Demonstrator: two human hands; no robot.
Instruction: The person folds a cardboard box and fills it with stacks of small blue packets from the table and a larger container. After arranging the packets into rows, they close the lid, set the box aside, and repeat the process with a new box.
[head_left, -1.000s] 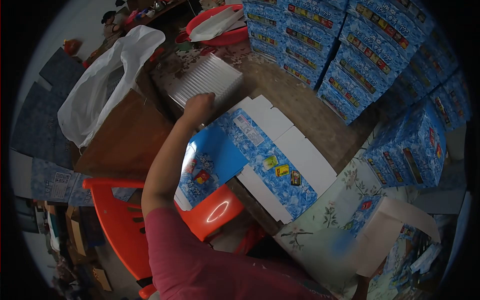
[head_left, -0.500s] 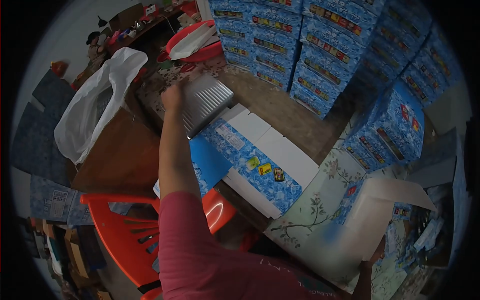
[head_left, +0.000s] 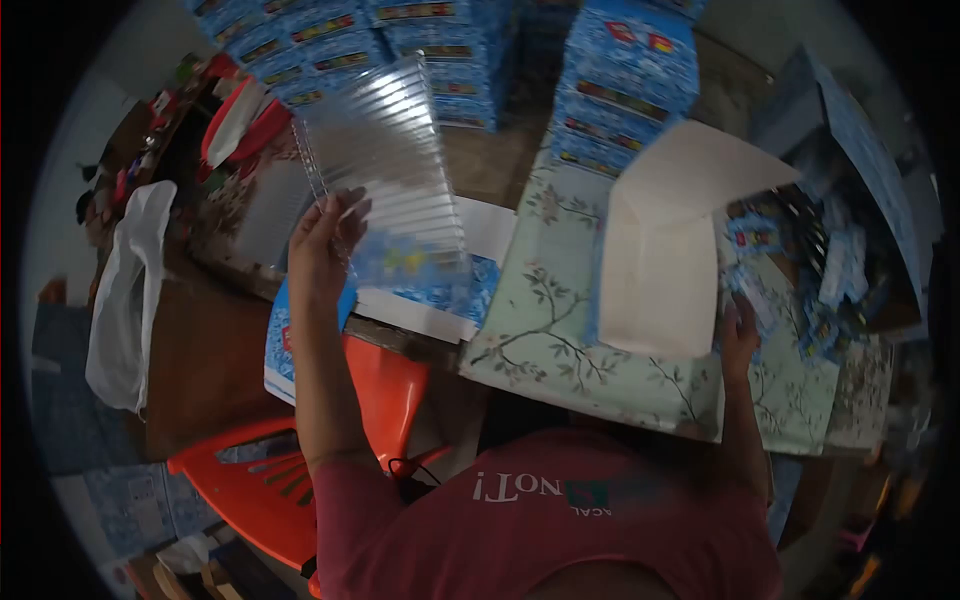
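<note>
A clear ribbed plastic tray [head_left: 400, 165] hangs in my left hand [head_left: 325, 240], which grips its left edge above the table. Blue printed cardboard shows through the tray's lower part. On the right, my right hand [head_left: 740, 332] is beside the right side of an open carton [head_left: 660, 270] with a pale inner face and a raised flap. Its fingers are close to a small blue-and-white packet [head_left: 752, 290]; blur hides whether they grip the packet or the carton's edge. More ribbed trays [head_left: 272, 215] lie at the left end of the table.
Blue printed boxes [head_left: 625, 90] are stacked behind the table. A flowered tablecloth [head_left: 535, 330] covers its right side, with many small packets [head_left: 845, 265] heaped by a large open box [head_left: 870, 170]. A red plastic chair [head_left: 385, 385] and a box lined with a white bag [head_left: 130, 300] stand left.
My left hand has lifted a ribbed tray off the left side and brought it rightward over the table. My view has turned right. My right hand remains beside the open carton.
</note>
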